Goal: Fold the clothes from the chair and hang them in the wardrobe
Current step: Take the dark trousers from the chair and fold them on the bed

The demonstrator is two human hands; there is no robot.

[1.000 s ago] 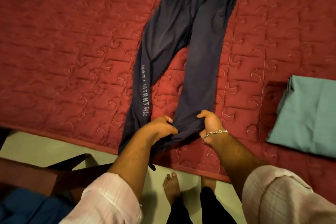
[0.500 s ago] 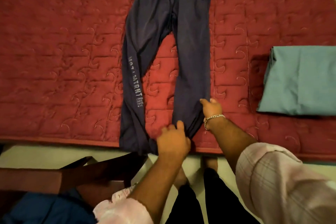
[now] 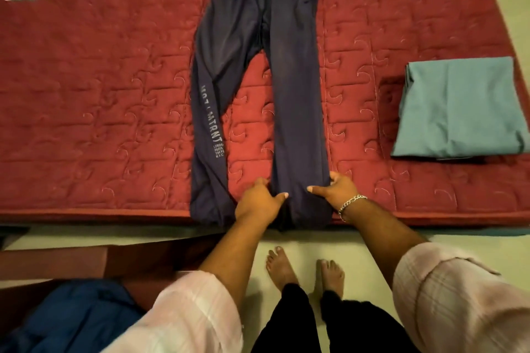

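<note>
Chair load: at 8 o'clock a rumpled blue cloth bundle [image 3: 71, 321] sits on the dark wooden chair [image 3: 86, 261], waiting for you.

Trousers: the dark navy soft-fabric track trousers [image 3: 258, 66] lie flat on the red quilted bed cover [image 3: 100, 94], waistband at 12 o'clock, cuffs at the bed edge nearest you; the legs lie apart, and the left one carries pale printed lettering.

Left hand: your left hand [image 3: 258, 203] pinches the inner edge of the right-side leg near its cuff, thumb on top.

Right hand: your right hand [image 3: 335, 189], bracelet at the wrist, pinches that leg's outer edge, fingers curled under the cloth.

Handling: judged light, limp and non-slippery, the fabric will sag and crease wherever unsupported. Keep hold at both edges of the cuff, keep it taut, and carry this leg over onto the left one.

Done pile: at 3 o'clock a folded teal cloth [image 3: 459, 106] rests on the cover, well apart.
</note>
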